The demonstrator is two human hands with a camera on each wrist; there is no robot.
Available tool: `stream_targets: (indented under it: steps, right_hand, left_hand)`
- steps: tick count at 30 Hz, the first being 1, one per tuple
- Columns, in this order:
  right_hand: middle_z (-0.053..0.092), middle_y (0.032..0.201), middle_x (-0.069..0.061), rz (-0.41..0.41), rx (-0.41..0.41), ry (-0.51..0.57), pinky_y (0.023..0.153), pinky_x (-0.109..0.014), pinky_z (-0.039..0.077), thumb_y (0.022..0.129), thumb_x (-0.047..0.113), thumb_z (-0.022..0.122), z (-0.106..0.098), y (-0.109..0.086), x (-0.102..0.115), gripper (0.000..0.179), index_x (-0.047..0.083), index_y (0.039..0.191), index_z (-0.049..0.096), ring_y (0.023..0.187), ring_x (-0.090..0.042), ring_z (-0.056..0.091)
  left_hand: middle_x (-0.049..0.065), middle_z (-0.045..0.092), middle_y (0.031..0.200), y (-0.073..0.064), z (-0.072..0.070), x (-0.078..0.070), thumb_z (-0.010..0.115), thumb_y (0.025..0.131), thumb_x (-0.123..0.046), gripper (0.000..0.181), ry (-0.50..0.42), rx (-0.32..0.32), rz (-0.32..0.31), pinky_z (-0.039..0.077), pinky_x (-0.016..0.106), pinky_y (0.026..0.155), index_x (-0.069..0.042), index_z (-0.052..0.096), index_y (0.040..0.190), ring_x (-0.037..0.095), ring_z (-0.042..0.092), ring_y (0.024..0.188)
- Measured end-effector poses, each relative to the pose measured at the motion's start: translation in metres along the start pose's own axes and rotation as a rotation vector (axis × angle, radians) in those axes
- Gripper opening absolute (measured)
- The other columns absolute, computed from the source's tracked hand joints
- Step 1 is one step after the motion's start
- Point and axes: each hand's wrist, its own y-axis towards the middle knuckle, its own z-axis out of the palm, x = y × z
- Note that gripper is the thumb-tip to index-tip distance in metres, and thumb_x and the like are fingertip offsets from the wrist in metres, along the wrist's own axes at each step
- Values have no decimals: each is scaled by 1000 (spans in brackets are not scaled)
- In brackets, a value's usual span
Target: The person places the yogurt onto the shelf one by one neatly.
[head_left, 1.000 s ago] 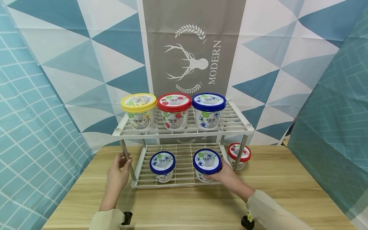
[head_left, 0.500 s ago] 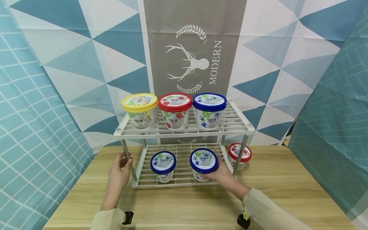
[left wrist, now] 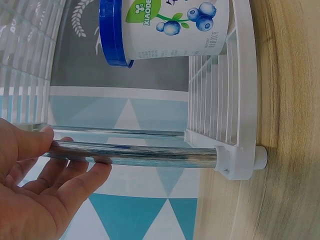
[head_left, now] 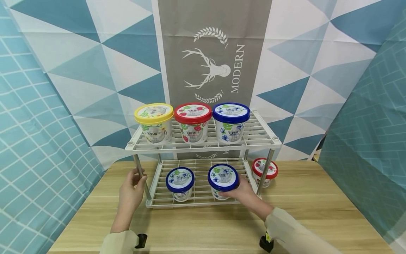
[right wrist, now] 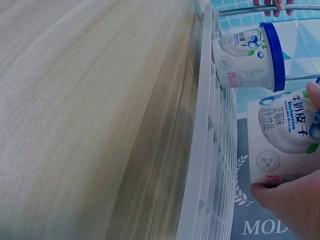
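My left hand pinches the metal post at the front left of a white two-tier rack, thumb on one side and fingertips on the other. My right hand grips a blue-lidded blueberry tub from its right side, over the lower shelf. In the right wrist view a narrow gap shows between that tub's base and the slats, and its lid is mostly out of frame. To its left, a second blue-lidded tub stands upright on the lower shelf.
On the upper shelf stand a yellow-lidded tub, a red-lidded tub and a blue-lidded tub. Another red-lidded tub sits on the wooden table, behind the rack's right front post. A patterned cloth backdrop hangs behind.
My right hand has moved the blue-lidded tub a little to the left along the lower shelf, closer to the other tub there. My left hand stays on the post.
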Motion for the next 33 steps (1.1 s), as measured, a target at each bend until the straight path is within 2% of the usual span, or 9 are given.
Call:
stream_targets:
  steps: [17, 22, 33]
  right_hand:
    - [55, 129, -15, 14, 6, 1, 102, -54, 38, 58, 15, 89, 5, 3, -1, 94, 6, 138, 39, 122, -37, 49]
    - [57, 127, -16, 26, -7, -18, 102, -54, 37, 55, 14, 90, 9, 3, 1, 95, 6, 136, 41, 121, -38, 50]
    - [57, 125, -15, -9, 22, 25, 101, -51, 40, 54, 11, 90, 20, 6, 3, 95, 4, 135, 41, 119, -37, 52]
  left_hand:
    - [24, 62, 115, -1, 1, 2, 50, 97, -12, 27, 5, 8, 10, 44, 53, 87, -6, 49, 123, 37, 59, 105]
    - [25, 62, 114, -2, 0, 2, 51, 96, -11, 27, 4, 7, 11, 44, 53, 87, -5, 50, 122, 38, 59, 104]
    - [24, 62, 114, -1, 0, 2, 50, 97, -12, 27, -4, 7, 9, 44, 52, 87, -6, 50, 122, 36, 59, 105]
